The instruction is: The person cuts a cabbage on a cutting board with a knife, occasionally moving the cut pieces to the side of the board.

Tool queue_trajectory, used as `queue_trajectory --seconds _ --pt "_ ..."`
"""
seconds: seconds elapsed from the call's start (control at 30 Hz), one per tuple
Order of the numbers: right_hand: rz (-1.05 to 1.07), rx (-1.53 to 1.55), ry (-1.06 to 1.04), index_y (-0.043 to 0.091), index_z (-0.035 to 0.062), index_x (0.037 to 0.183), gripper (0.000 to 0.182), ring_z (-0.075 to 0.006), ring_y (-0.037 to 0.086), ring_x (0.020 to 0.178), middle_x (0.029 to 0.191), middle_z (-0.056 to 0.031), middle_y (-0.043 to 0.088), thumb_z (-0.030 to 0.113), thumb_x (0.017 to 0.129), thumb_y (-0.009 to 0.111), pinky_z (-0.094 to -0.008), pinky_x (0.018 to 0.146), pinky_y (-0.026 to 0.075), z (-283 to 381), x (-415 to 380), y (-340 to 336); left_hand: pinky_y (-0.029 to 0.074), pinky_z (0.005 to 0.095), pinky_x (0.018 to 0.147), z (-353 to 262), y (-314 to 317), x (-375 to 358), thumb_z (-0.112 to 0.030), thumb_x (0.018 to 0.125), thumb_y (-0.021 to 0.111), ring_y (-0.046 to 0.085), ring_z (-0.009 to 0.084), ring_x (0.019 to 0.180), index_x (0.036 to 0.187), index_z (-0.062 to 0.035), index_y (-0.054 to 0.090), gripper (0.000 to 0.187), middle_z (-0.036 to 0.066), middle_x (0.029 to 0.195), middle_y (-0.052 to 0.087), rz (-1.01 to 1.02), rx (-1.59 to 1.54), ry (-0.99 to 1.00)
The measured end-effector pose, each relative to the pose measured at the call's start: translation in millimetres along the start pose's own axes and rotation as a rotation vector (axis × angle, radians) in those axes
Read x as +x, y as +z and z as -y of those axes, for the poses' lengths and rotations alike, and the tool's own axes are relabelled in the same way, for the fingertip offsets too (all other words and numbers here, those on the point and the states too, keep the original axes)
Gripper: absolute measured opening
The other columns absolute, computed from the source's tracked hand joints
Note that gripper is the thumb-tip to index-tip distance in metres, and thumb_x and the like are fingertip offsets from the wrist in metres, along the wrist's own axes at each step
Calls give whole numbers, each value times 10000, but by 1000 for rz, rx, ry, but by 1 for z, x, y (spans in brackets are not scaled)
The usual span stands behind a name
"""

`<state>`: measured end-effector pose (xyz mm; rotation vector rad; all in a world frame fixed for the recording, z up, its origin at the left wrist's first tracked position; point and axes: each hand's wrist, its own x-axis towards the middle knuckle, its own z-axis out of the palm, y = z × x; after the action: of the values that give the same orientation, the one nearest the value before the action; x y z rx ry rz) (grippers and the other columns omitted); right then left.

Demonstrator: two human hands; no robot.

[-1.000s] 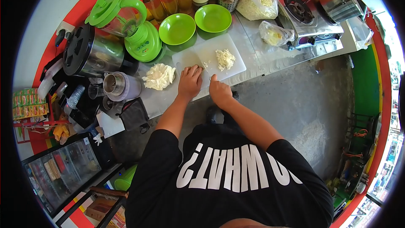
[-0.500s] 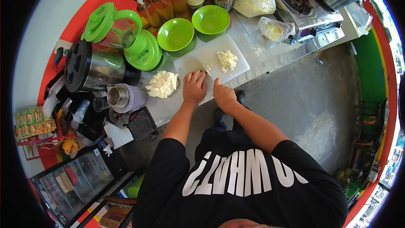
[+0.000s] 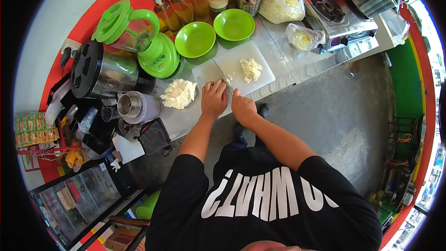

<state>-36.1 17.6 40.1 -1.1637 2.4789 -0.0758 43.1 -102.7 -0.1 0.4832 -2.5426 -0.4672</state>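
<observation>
Chopped pale food lies in a loose heap on the right half of a white cutting board, with a few small bits scattered beside the knife. The person's right hand is closed in a fist around the knife's handle at the board's near edge, and the blade slants away across the board. Just left of the blade, the left hand rests with fingers bent and close together; whether they pin anything cannot be told. That closeness is the main risk: a stroke drifting left, or a fingertip sliding forward, could bring a cut. Scattered bits under the blade might make it skid. Both hands work at the board's near edge, so uneven pressure could shift it on the metal worktop. A wide sweep leftward might nudge the crumpled pale bundle left of the board; two green bowls stand beyond its far edge.
</observation>
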Motion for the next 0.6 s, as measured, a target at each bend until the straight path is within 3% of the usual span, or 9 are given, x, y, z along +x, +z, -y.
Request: queue_trajectory --seconds 0.13,0.2,0.43,0.5,0.6 --pt "29 29 -55 441 -56 1156 343 -343 757 808 883 -225 732 73 896 624 -408 681 612 1 6 -19 447 441 937 1 -1 2 -97 791 653 554 299 1083 1131 -96 671 340 39 1240 624 -1 19 32" --pt "86 26 -43 433 -31 1151 275 -336 761 838 892 -200 745 122 963 563 -405 710 616 -1 2 -25 451 433 927 0 -2 2 -95 790 653 554 299 1074 1124 -94 671 335 39 1240 624 -8 18 33" --pt "70 76 17 429 -44 1145 351 -356 751 904 937 -234 735 100 907 643 -410 762 612 -5 10 -9 437 440 924 2 -5 4 -85 794 636 546 308 1073 1132 -78 647 339 49 1261 615 31 -31 14" --pt "74 152 -25 424 -57 1154 281 -413 729 922 953 -277 718 63 935 551 -470 804 589 -5 15 -17 438 439 922 0 -5 2 -88 796 634 546 308 1073 1138 -76 642 343 50 1264 613 34 -30 15" --pt "119 140 -17 424 -52 1152 259 -425 723 937 964 -283 715 69 949 529 -477 815 583 -2 16 -27 457 426 920 -2 -7 4 -93 804 636 558 302 1037 1146 -88 648 343 46 1245 617 58 -17 -11"
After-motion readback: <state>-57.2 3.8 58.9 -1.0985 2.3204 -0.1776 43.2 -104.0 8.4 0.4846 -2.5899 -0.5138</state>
